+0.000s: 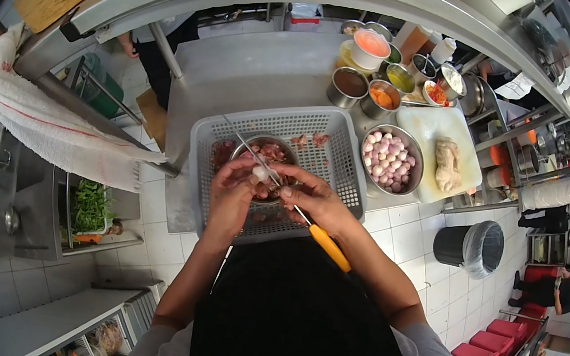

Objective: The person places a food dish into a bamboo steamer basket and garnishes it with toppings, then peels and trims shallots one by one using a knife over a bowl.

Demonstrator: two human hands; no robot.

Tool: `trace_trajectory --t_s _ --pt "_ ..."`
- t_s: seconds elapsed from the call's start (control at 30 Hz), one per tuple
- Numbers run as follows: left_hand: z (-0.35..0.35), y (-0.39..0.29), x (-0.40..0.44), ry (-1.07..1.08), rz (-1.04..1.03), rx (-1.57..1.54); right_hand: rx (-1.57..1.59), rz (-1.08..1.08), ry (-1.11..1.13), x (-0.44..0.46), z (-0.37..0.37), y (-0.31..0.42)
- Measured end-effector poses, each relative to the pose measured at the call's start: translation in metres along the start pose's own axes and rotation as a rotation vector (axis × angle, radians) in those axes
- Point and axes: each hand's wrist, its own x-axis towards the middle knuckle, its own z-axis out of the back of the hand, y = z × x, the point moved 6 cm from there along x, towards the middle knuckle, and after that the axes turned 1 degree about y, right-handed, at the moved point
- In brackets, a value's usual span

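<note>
My left hand [230,188] is closed around a small pale shallot [260,173] above the grey perforated basket [196,165]. In my right hand [315,201] is a thin-bladed knife with a yellow handle [328,247], its blade slanting up to the left past the shallot. Below my fingers, inside the basket, sits a metal bowl [289,151] with reddish skins. More scraps [319,140] lie loose on the basket floor. To the right of the basket stands a metal bowl heaped with peeled pink-white shallots [389,161].
A white cutting board [428,129] carries a pale piece of meat [447,165]. Sauce and garnish containers [349,86] stand at the back right. A black bin [453,244] is on the floor. Another person [554,290] stands far right; another's hand shows upper left.
</note>
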Motion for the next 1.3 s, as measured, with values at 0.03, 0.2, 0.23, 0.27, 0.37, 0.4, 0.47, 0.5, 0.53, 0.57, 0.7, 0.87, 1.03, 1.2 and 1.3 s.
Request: trace_trajectory --t_s 0.03,0.2,0.23,0.27,0.37,0.4,0.47,0.5,0.53,0.57,0.7,0.87,1.03,1.2,1.3 --pt "0.0 0.001 -0.001 -0.006 0.001 0.025 0.0 0.0 -0.001 0.0 -0.001 0.0" --pt "-0.003 0.003 -0.003 -0.024 -0.059 0.003 -0.135 0.037 -0.007 -0.003 -0.013 0.011" --pt "-0.004 0.003 -0.003 -0.033 -0.063 -0.005 -0.135 0.038 -0.007 -0.002 -0.012 0.01" --pt "-0.004 0.003 -0.003 -0.042 -0.067 -0.012 -0.11 0.037 -0.005 -0.001 -0.01 0.007" --pt "0.001 0.006 -0.003 -0.015 -0.048 -0.017 -0.074 0.029 -0.001 -0.001 -0.008 0.005" --pt "0.002 0.006 -0.003 -0.015 -0.048 -0.017 -0.067 0.022 0.003 -0.002 -0.009 0.005" --pt "0.003 0.006 -0.004 -0.017 -0.043 -0.036 -0.032 -0.014 -0.014 -0.001 -0.007 0.004" --pt "0.003 0.006 -0.004 -0.018 -0.043 -0.035 0.002 -0.051 -0.03 -0.001 -0.006 0.002" --pt "0.004 0.007 -0.004 -0.026 -0.034 -0.037 0.004 -0.051 -0.029 -0.001 -0.003 0.001" --pt "0.004 0.007 -0.004 -0.033 -0.026 -0.038 0.029 -0.043 -0.007 -0.001 0.001 0.0" --pt "-0.001 0.008 -0.005 -0.011 0.009 -0.107 0.019 -0.003 -0.022 -0.002 -0.005 0.001" --pt "-0.006 0.01 -0.005 -0.053 0.001 -0.201 -0.183 0.063 0.008 -0.002 -0.01 0.006" --pt "0.0 0.013 -0.003 -0.012 -0.019 -0.202 -0.071 0.031 0.032 -0.004 -0.011 0.008" --pt "0.001 0.012 -0.001 0.03 -0.028 -0.2 0.094 -0.05 0.016 -0.003 -0.007 0.004" --pt "-0.01 0.004 -0.002 0.022 -0.032 -0.212 0.117 -0.051 0.013 0.0 -0.004 -0.002"
